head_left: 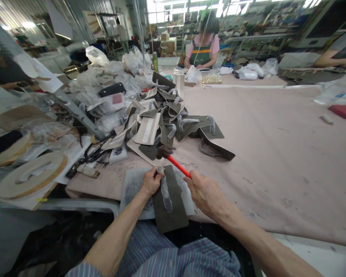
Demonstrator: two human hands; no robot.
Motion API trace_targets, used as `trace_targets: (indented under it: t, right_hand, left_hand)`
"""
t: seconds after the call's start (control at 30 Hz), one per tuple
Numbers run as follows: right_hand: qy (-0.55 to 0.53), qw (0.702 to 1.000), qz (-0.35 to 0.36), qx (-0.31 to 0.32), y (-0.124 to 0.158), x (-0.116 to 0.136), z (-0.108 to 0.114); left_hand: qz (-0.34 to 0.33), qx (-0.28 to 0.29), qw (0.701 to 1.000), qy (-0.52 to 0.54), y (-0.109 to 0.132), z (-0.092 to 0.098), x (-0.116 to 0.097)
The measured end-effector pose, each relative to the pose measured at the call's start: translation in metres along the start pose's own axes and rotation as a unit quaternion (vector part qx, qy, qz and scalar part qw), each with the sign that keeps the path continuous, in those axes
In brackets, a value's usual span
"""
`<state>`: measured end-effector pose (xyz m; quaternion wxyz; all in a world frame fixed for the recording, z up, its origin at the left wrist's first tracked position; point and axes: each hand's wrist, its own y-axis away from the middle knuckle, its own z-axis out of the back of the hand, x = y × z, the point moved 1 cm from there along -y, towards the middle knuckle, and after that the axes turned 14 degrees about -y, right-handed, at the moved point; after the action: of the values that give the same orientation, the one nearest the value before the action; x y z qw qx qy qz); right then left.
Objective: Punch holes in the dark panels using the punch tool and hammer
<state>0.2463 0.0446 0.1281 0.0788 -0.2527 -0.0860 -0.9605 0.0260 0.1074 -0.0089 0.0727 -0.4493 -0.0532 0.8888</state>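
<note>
My right hand (pixel 209 192) is wrapped round the red handle of a hammer (pixel 178 166). Its dark head is raised just above and beyond my left hand. The fingers of my left hand (pixel 151 181) pinch a short, pale, cylindrical punch (pixel 160 169), standing at the far end of a dark grey panel (pixel 174 196). A plastic-wrapped handle (pixel 166 194) runs along the middle of that panel. Under the panel lies a pale, scuffed board (pixel 131 188) at the table's near edge. What is beneath the punch's tip is hidden.
Beyond my hands is a heap of similar panels (pixel 148 129) with wrapped handles. Rolls of tape (pixel 31 175) and black-handled tools lie left, near a slanting metal post (pixel 80 115). Plastic bags (pixel 106 80) pile behind. Across the pinkish table (pixel 271 154) sits a person (pixel 203 50).
</note>
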Motion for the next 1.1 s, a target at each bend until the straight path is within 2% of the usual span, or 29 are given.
trace_targets:
  t: [0.13,0.23,0.3,0.43,0.5,0.53,0.57,0.63,0.7,0.77,0.83,0.93,1.03,1.1]
  right_hand:
    - [0.010,0.999,0.014,0.035,0.002,0.003,0.002]
    - [-0.020,0.999,-0.012,0.034,0.005,-0.009,0.001]
    - [-0.074,0.996,-0.055,0.015,0.010,-0.028,-0.006]
    - [-0.165,0.971,-0.173,0.009,0.029,-0.083,-0.034]
    - [-0.138,0.963,-0.230,0.011,0.041,-0.106,-0.047]
    - [-0.102,0.966,-0.236,-0.004,0.046,-0.112,-0.051]
    - [-0.063,0.973,-0.219,-0.031,0.050,-0.113,-0.054]
    - [-0.024,0.987,-0.125,-0.100,0.049,-0.100,-0.058]
    - [-0.072,0.990,-0.003,-0.125,0.038,-0.070,-0.062]
    - [-0.156,0.979,0.104,-0.076,0.019,-0.035,-0.071]
    - [-0.206,0.962,0.179,-0.014,-0.001,-0.007,-0.085]
    - [-0.210,0.954,0.216,0.006,-0.020,0.009,-0.111]
    - [-0.173,0.963,0.208,-0.007,-0.023,0.005,-0.128]
    - [-0.156,0.965,0.212,-0.005,-0.022,0.002,-0.131]
  left_hand:
    - [-0.001,-0.007,1.000,-0.009,0.000,-0.001,0.002]
    - [-0.009,-0.003,1.000,-0.005,0.000,0.000,-0.001]
    - [-0.016,-0.001,1.000,-0.002,0.001,0.002,-0.004]
    - [-0.007,-0.001,1.000,0.007,0.001,0.002,-0.005]
    - [0.002,-0.003,1.000,0.013,0.001,0.001,-0.003]
    - [0.005,-0.005,1.000,0.017,0.000,0.001,-0.002]
    - [0.007,-0.006,1.000,0.021,0.000,0.000,-0.001]
    - [0.008,-0.006,0.999,0.033,-0.001,0.000,0.000]
    - [0.011,-0.005,0.999,0.042,-0.002,0.001,0.000]
    - [0.020,-0.004,0.999,0.043,-0.002,0.003,-0.001]
    - [0.034,-0.005,0.998,0.044,-0.001,0.004,-0.002]
    - [0.072,-0.017,0.995,0.063,-0.003,0.002,-0.007]
    - [0.138,-0.110,0.975,0.131,-0.014,0.000,-0.015]
    - [0.148,-0.169,0.959,0.174,-0.024,0.003,-0.020]
